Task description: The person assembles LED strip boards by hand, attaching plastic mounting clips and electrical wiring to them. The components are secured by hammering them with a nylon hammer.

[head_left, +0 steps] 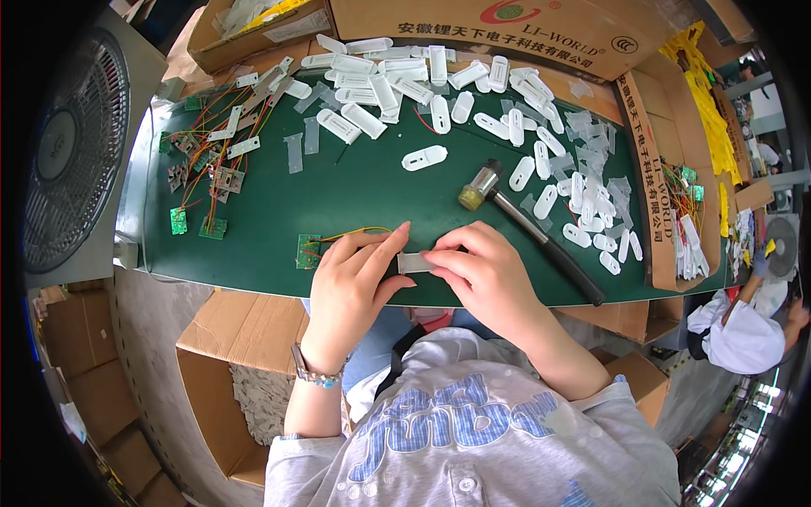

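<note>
My right hand [488,269] pinches the right end of a small, flat, pale rectangular piece [413,263] between thumb and fingertips, near the table's front edge. At the piece's other end is my left hand [359,269], its forefinger and thumb stretched apart. What lies under the left palm is hidden. A small green circuit board [309,252] rests on the table just left of that hand. Thin yellow and red wires [359,231] run from it behind the left fingers. Beyond my right hand lies a hammer [541,234] with a black handle and a yellowish face.
Many white plastic housings [387,91] and clear film pieces [590,135] cover the green table's [279,215] back and right. Wired circuit boards [226,182] lie at left. Cardboard boxes [667,177] stand behind and right; a fan [72,148] is at far left. Another person [739,334] works at far right.
</note>
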`<state>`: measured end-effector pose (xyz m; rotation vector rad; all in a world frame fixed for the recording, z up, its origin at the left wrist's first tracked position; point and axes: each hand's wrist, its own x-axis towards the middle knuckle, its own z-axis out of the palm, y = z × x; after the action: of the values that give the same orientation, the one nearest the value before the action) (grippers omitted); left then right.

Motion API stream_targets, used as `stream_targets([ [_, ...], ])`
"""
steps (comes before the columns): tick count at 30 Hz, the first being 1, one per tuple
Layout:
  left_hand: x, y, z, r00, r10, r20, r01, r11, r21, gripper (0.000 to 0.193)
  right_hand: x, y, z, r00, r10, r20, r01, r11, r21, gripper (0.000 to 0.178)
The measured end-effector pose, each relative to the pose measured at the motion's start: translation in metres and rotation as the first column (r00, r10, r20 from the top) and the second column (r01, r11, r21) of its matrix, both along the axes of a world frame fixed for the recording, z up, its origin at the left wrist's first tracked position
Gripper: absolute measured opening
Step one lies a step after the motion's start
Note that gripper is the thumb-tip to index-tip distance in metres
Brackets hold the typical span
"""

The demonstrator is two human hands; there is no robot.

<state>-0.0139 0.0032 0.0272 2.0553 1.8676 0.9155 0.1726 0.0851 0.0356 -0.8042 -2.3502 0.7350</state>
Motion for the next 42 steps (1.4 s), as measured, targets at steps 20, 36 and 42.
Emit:
stream_targets([
  [20,0.001,0.004,0.0,0.999,-0.051,-0.007,0.051,0.993,0.106,0.03,0.0,-0.002,0.004,0.999,-0.029,0.038,0.035,0.986,-0.162,0.02],
  [36,0.001,0.005,0.003,0.999,-0.048,-0.001,0.048,0.993,0.108,0.029,0.113,0.013,0.048,0.797,-0.342,0.498,0.253,0.937,0.239,0.03],
  [42,0.0,0.003,-0.003,0.999,-0.041,-0.02,0.044,0.989,0.144,0.026,0.129,0.016,0.045,0.925,0.045,0.377,0.297,0.534,-0.792,0.018],
])
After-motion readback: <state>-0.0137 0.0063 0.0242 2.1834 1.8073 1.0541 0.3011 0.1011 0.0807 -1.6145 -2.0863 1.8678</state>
